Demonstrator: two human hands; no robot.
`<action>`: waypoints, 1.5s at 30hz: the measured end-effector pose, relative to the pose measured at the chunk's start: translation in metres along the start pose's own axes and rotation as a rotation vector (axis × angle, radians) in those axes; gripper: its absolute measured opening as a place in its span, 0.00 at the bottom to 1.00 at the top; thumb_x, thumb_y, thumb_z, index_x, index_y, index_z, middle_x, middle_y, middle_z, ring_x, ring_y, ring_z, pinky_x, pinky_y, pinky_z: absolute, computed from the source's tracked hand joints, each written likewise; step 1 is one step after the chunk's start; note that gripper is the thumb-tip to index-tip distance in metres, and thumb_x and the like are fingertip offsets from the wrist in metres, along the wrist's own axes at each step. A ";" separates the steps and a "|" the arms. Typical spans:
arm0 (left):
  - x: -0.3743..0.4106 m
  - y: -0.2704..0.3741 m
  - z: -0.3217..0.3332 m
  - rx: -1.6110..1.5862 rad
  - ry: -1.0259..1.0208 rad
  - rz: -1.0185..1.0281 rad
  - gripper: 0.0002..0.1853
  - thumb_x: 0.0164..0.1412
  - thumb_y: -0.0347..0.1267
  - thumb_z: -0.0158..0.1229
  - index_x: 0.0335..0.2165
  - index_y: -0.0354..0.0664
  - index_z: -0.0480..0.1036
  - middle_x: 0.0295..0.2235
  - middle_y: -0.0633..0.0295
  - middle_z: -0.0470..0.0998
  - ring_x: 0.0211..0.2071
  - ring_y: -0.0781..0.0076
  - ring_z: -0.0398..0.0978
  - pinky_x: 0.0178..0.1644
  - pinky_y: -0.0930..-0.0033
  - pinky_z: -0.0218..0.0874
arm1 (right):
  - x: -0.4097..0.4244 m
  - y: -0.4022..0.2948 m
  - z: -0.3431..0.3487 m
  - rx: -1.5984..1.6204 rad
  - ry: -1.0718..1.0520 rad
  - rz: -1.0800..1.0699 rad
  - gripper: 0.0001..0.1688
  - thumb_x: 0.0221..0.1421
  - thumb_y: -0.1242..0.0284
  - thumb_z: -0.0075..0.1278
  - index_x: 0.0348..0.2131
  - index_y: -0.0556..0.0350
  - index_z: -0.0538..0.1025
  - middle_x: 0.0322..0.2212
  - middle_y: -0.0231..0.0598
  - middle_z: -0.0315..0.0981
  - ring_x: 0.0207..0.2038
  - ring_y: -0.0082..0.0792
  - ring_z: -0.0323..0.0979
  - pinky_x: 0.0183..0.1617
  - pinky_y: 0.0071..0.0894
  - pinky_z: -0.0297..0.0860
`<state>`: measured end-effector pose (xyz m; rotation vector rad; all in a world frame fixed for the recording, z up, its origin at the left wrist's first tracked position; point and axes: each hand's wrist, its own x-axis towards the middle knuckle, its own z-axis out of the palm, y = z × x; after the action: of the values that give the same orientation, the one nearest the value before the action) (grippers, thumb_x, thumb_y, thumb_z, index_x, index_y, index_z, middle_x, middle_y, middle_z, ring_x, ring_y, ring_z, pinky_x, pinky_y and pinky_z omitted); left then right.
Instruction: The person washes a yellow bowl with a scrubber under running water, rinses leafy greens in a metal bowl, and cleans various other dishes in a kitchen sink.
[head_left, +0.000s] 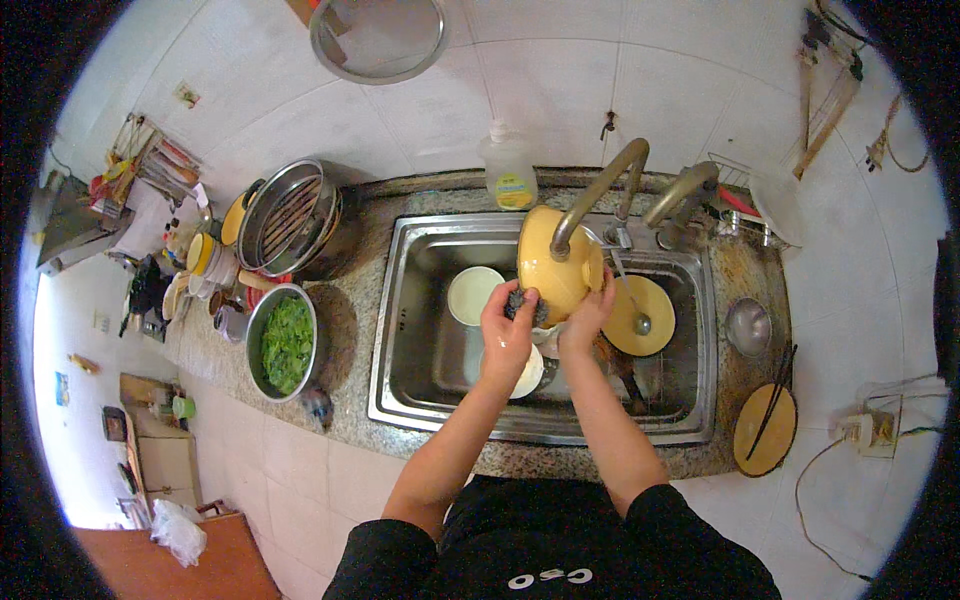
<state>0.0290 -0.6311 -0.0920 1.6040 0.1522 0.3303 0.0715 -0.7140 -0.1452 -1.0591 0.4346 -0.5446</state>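
Note:
A yellow bowl-shaped pot (551, 277) is tilted above the double sink (420, 360), its rounded outside towards me, beneath the tip of the curved faucet (634, 161). On its right lower side my right hand (587, 319) grips it. My left hand (506, 330) pinches a dark metal scouring pad (523, 307) against the pot's lower left. Below my hands in the left basin are a pale round bowl (476, 295) and a white dish (530, 375), partly hidden by my left forearm. The right basin holds a yellow pan or lid (645, 322) with a metal ladle (642, 323) on it.
A dish soap bottle (510, 169) stands behind the sink. Left on the granite counter (349, 390) are a metal bowl of leafy greens (286, 345) and a steamer pot (281, 225). To the right lie a small metal bowl (748, 327) and chopsticks on a round yellow board or lid (765, 439).

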 end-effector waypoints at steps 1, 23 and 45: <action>-0.003 -0.004 0.005 0.068 0.025 0.043 0.11 0.53 0.30 0.55 0.34 0.32 0.70 0.28 0.64 0.73 0.29 0.80 0.67 0.35 0.77 0.60 | -0.004 -0.003 0.004 -0.112 0.015 -0.119 0.23 0.57 0.70 0.34 0.51 0.63 0.60 0.50 0.44 0.58 0.49 0.36 0.61 0.53 0.30 0.56; 0.018 -0.006 -0.030 -0.759 -0.030 -0.532 0.09 0.54 0.27 0.52 0.36 0.37 0.67 0.30 0.62 0.72 0.31 0.72 0.71 0.34 0.70 0.64 | 0.056 -0.046 -0.026 0.048 -0.793 0.364 0.26 0.52 0.76 0.43 0.52 0.56 0.62 0.52 0.35 0.58 0.54 0.27 0.56 0.58 0.23 0.49; -0.008 -0.028 -0.019 0.532 -0.329 0.395 0.11 0.45 0.26 0.56 0.33 0.39 0.69 0.30 0.55 0.69 0.34 0.56 0.67 0.39 0.63 0.59 | 0.068 -0.025 -0.061 0.108 -0.125 0.482 0.24 0.41 0.76 0.49 0.43 0.59 0.67 0.34 0.40 0.70 0.35 0.37 0.69 0.40 0.33 0.66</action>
<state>0.0181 -0.6135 -0.1201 2.1940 -0.3639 0.3400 0.0848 -0.8074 -0.1538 -0.8405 0.5228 -0.0718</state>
